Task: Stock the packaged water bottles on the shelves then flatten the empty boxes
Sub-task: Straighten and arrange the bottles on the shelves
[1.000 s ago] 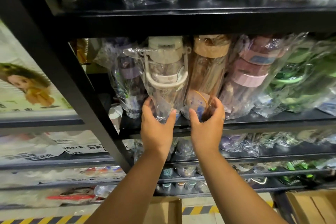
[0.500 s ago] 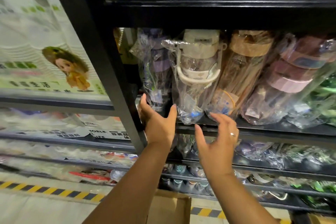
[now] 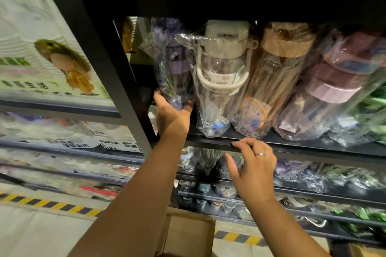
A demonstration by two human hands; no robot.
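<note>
Left hand: The left hand [image 3: 172, 116] is gripping the base of the purple bottle [image 3: 173, 62], with the thumb on the outer side and the fingers curling round the inner side.
Right hand: The right hand [image 3: 253, 166] is holding nothing. Its fingers are hanging loosely bent, with the tips lying at the front lip of the shelf [image 3: 313, 148], lower than the left hand and to its right.
Purple bottle: It is standing in a clear wrap at the left end of the row, directly above the left hand.
Step in hand: The person is probably seating this bottle into the corner slot.
Doing it well: Pushing from the base while keeping the bottle upright should work best. The free hand could be steadying the neighbour, since the slack wrap looks likely to snag or drag.
Neighbours: The cream bottle [image 3: 223, 73] is pressing against the fingers' side of the left hand. The tan bottle [image 3: 279, 69] and the pink bottle [image 3: 338, 85] are leaning further right.
In the way: The black post [image 3: 98, 48] is crowding the thumb side, and the upper shelf [image 3: 229, 0] is leaving little headroom above.
Below the wrists: A cardboard box [image 3: 188, 233] is sitting open. Whether it is holding anything is hidden.
</note>
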